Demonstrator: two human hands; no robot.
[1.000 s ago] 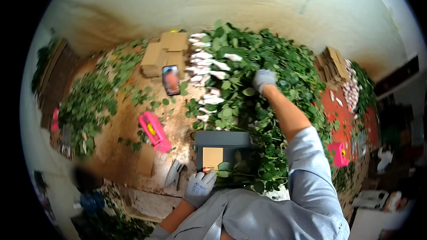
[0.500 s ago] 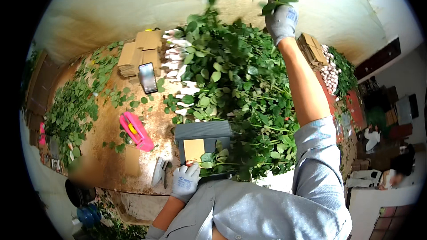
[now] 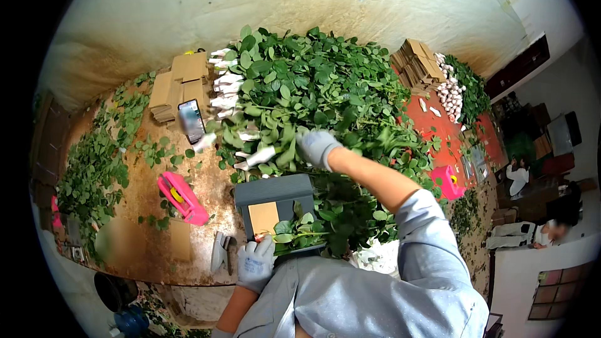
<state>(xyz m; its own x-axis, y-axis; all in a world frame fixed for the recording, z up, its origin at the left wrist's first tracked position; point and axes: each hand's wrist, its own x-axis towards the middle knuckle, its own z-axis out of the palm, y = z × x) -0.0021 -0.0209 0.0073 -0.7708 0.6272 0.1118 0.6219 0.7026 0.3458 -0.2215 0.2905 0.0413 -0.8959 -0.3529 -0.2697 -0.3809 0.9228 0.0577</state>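
Observation:
My left hand (image 3: 255, 265), in a pale work glove, is closed at the front of a dark grey box (image 3: 275, 185). Its fingertips pinch the bud end of a leafy rose stem (image 3: 303, 234) lying across the box. A piece of brown cardboard (image 3: 263, 218) rests on the box beside this stem. Over the big heap of leafy stems (image 3: 325, 81), my gloved right hand (image 3: 318, 149) is closed around a rose stem (image 3: 287, 150), its leaves smeared by motion. White-sleeved buds (image 3: 226, 91) line the heap's left side.
Left of the box lie a pink tool (image 3: 181, 198), a grey metal tool (image 3: 220, 253) and a phone (image 3: 191, 121). Stacked cardboard (image 3: 180, 85) stands behind them. More cardboard (image 3: 418, 67), sleeved buds (image 3: 451, 91) and a pink holder (image 3: 448, 181) are to the right. Loose leaves (image 3: 94, 169) cover the far left.
My right hand has come down from high at the wall to the middle of the heap, still with a leafy stem. My left hand stays at the box. The whole view has shifted somewhat.

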